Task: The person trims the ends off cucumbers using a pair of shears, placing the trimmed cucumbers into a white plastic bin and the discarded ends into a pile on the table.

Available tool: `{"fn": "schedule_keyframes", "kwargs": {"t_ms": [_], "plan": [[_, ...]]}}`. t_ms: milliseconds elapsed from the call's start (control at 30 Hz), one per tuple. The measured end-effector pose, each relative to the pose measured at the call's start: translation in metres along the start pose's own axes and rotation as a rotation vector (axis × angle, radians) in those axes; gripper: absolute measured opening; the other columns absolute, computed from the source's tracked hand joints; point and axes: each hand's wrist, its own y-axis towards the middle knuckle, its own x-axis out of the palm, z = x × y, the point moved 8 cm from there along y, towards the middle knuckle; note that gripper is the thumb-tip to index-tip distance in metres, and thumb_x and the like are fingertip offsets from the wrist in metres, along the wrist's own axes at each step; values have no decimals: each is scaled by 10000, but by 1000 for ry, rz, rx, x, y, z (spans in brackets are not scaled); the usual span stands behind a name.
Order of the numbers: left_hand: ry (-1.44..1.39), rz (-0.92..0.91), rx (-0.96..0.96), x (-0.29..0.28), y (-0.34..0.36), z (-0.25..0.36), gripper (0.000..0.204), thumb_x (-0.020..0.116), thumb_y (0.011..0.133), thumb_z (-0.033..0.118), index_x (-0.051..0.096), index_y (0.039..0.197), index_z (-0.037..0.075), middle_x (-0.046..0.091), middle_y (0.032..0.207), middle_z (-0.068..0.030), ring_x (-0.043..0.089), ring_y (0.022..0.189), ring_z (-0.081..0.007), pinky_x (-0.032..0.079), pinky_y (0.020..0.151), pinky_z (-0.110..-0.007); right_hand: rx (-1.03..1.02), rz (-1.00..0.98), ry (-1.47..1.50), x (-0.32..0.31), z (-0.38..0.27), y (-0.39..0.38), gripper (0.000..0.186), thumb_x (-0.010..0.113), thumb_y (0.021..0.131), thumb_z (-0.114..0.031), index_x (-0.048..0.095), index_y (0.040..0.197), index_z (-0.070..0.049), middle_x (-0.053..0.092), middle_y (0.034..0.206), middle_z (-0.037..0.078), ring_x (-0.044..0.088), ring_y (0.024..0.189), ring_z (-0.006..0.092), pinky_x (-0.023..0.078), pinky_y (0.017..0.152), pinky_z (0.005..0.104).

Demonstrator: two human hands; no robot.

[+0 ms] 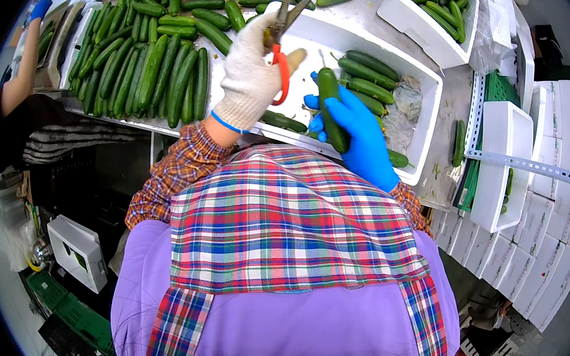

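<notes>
My left hand (246, 73), in a white knitted glove with a blue band at the wrist, is closed round a pair of scissors (284, 70) with red handles. The dark blades point up and away from me, slightly apart. In a blue glove, my right hand (363, 130) grips a green cucumber (332, 110), its thin stem end tilted away. Both hands are over a white foam box (435, 100). Inside it, several cucumbers (371, 71) lie to the right beside crumpled clear film (408, 99), and another cucumber (284, 121) rests along the near wall, partly hidden.
Many cucumbers (150, 73) cover the metal table at left and behind. Another foam box (426, 26) of cucumbers stands far right. A perforated metal bar (536, 170) crosses by stacked white cartons (553, 206). At far left, another person's arm (25, 74) with a blue-gloved hand reaches in.
</notes>
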Motion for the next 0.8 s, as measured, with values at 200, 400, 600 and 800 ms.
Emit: {"fn": "schedule_keyframes", "kwargs": {"t_ms": [200,400,600,800], "plan": [[-332,-186,-233,-2,-12,-30,530,693,813,37,495,1303,-7,615,931,-48,588,797,-101,496,756,-228,-50,-31,131,-18,-13,-3,521,468,990,-333,398,1426,-56,618,1143,84,589,908,119,489,818,261],[-480,-358,-364,7,-28,-6,456,719,810,90,566,1230,-1,550,802,24,523,717,-54,436,653,-194,-16,-105,297,-20,-10,-2,552,380,1022,-409,391,1414,-20,636,1106,82,551,760,77,482,657,186],[-384,-387,-240,11,-33,13,496,751,805,138,554,1237,-5,528,779,26,511,697,-56,433,637,-196,151,-194,683,-7,-7,0,614,368,1016,-451,341,1422,8,622,1017,86,474,666,100,402,496,165],[-191,-566,-260,13,-36,4,473,698,814,124,566,1259,37,576,797,-1,549,723,-80,465,644,-235,31,-163,300,-19,-9,-2,601,393,1008,-455,440,1366,25,653,991,82,527,663,96,474,617,214]]}}
